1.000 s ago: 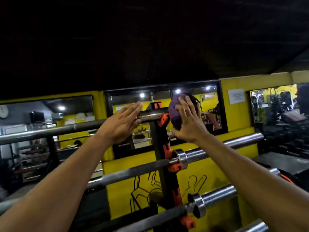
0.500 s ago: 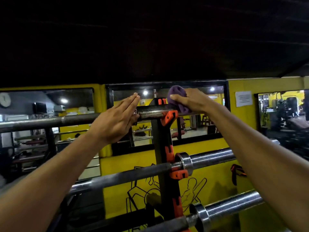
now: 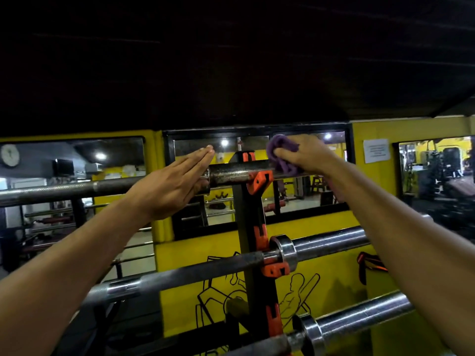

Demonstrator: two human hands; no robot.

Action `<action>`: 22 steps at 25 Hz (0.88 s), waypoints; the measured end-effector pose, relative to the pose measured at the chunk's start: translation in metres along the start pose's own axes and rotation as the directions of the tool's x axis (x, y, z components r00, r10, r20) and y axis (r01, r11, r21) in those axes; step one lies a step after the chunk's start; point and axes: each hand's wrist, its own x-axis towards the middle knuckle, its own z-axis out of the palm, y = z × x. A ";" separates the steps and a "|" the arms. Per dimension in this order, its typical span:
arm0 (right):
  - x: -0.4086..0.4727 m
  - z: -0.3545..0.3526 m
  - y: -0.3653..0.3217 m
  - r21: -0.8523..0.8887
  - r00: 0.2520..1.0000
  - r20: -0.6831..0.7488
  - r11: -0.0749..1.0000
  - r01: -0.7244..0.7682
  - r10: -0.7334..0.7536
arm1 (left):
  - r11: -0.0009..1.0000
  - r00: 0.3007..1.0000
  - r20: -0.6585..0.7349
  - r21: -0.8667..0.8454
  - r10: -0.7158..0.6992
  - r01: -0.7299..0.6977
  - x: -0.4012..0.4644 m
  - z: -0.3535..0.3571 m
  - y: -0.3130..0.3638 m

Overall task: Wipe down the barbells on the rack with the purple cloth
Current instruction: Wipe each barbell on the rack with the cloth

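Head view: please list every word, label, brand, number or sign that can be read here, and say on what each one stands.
No text here can be read.
Paper notice on the yellow wall: lines of print, too small and blurred to read.
Wall clock at far left: no numerals can be made out.
Black line drawings on the yellow wall: figures only, no words.
Top barbell, other barbells, purple cloth: no markings visible.

Round wall clock (image 3: 9,155), paper notice (image 3: 376,150) — yellow wall (image 3: 334,253), mirrors (image 3: 259,147)
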 end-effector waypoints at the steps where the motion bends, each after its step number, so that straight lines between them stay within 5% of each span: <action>1: -0.004 0.011 -0.006 -0.085 0.994 -0.039 0.991 0.100 -0.104 | 1.000 1.000 -0.003 -0.001 -0.009 0.009 0.000 0.000 0.002; 4: -0.029 0.042 0.018 -0.280 0.857 -0.258 0.883 0.376 -0.446 | 0.999 0.999 0.008 0.003 -0.045 0.045 0.000 -0.002 0.004; 6: -0.035 0.041 0.050 -0.417 0.781 -0.287 0.807 0.418 -0.554 | 0.999 0.998 0.029 0.022 -0.049 0.048 0.001 -0.002 0.003; 9: -0.021 0.016 0.043 -0.128 0.913 -0.332 0.970 0.205 -0.237 | 1.000 0.998 0.049 -0.002 -0.026 0.026 -0.004 -0.003 -0.004; 11: -0.005 0.000 0.014 0.067 0.990 -0.118 0.995 -0.070 0.077 | 1.000 0.998 0.067 -0.015 -0.003 0.004 -0.009 -0.005 -0.007; 12: -0.001 -0.005 0.001 0.046 0.993 -0.006 0.992 -0.122 0.122 | 1.000 0.998 0.068 -0.021 0.001 0.001 -0.010 -0.007 -0.008; 15: -0.012 -0.006 -0.018 -0.045 0.998 0.051 0.999 0.032 -0.029 | 0.999 0.998 0.069 -0.033 -0.006 0.009 -0.009 -0.011 -0.003; 20: -0.025 -0.011 -0.038 -0.022 0.932 -0.305 0.980 0.198 -0.195 | 0.999 0.997 0.081 -0.048 -0.009 0.012 -0.026 -0.020 -0.012; 22: -0.022 0.005 -0.065 -0.189 0.933 -0.301 0.972 0.142 -0.195 | 0.997 0.997 0.058 0.057 -0.053 0.050 -0.043 -0.026 -0.024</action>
